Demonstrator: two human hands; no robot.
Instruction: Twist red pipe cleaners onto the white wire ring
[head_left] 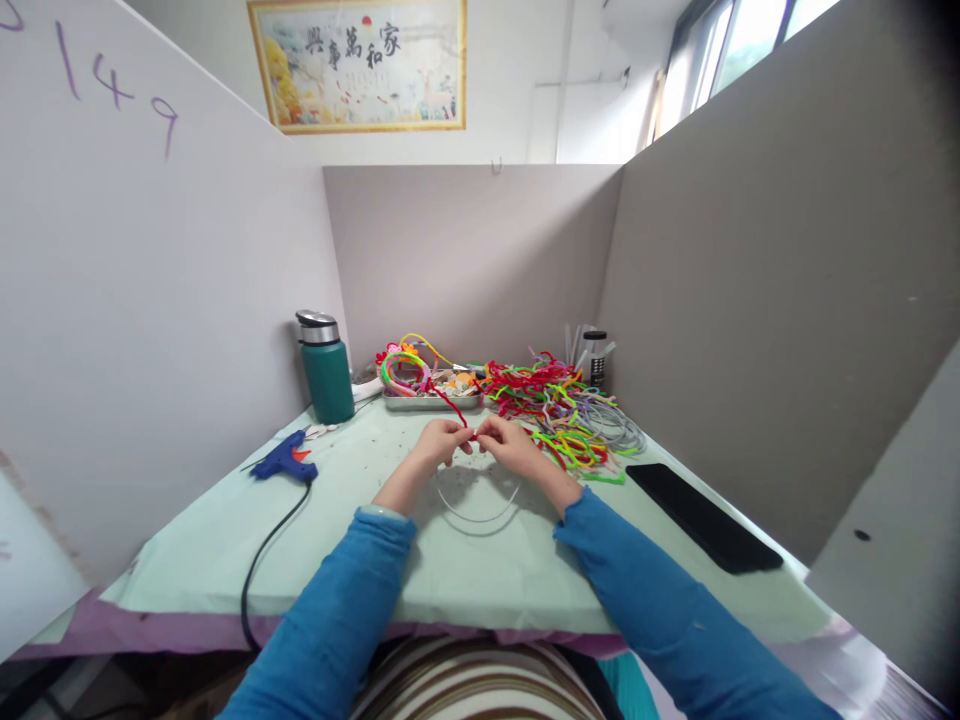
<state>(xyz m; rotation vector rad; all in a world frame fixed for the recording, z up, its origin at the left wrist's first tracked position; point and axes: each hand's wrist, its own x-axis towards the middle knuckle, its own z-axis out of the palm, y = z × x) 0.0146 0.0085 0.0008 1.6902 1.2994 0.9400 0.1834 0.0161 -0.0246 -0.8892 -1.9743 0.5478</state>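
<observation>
My left hand (441,441) and my right hand (511,446) meet over the middle of the table, fingertips pinched close together. Between them runs a fuzzy red pipe cleaner (453,405), its free length sticking up and away to the left. A thin whitish hoop (477,520), like a headband, hangs in a curve below both hands; its upper part is hidden by my fingers. Red shows at the pinch point, where the pipe cleaner appears to meet the hoop. How far it is wound around the hoop is too small to tell.
A blue glue gun (287,457) with a black cord lies left, near a green bottle (327,380). Behind my hands are a metal tray (431,403) of craft pieces and a tangled pipe cleaner pile (574,425). A black phone-like slab (703,517) lies right. Partitions enclose three sides.
</observation>
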